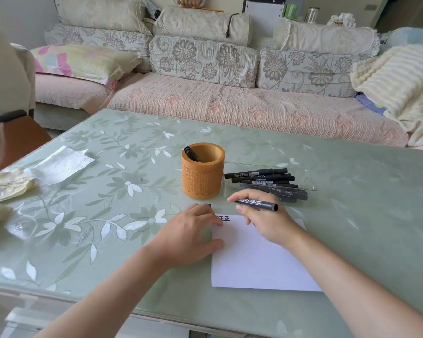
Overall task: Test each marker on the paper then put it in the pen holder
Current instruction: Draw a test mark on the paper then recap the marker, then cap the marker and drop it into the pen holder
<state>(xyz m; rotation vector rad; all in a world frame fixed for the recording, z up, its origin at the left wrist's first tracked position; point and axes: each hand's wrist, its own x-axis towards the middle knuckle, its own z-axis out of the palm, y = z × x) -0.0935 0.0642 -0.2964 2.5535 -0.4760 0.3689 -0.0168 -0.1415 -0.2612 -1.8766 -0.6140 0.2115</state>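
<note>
1. The white rectangular sheet of paper [259,259] lies flat on the pale green floral glass-topped desk [95,215], nearest the person.
2. The left hand [191,237] rests spread, fingers on the paper's left edge. A small dark piece, possibly a cap, sits just beyond its fingertips.
3. The right hand [261,218] pinches 1 black marker with a white label [257,203], held nearly level above the paper's far edge, beside existing test marks [224,218]. Its tip is hidden; cap state cannot be told.
4. Risk: if the left hand lifts, the paper may slide under the stroke.
5. Risk: an uncapped tip may stain the desk or skin.
6. The orange cylindrical pen holder [202,175] already contains 1 marker.
7. The clear plastic tray [305,179] of untested black markers [266,181] stands just beside it; a careless reach could scatter them.
</note>
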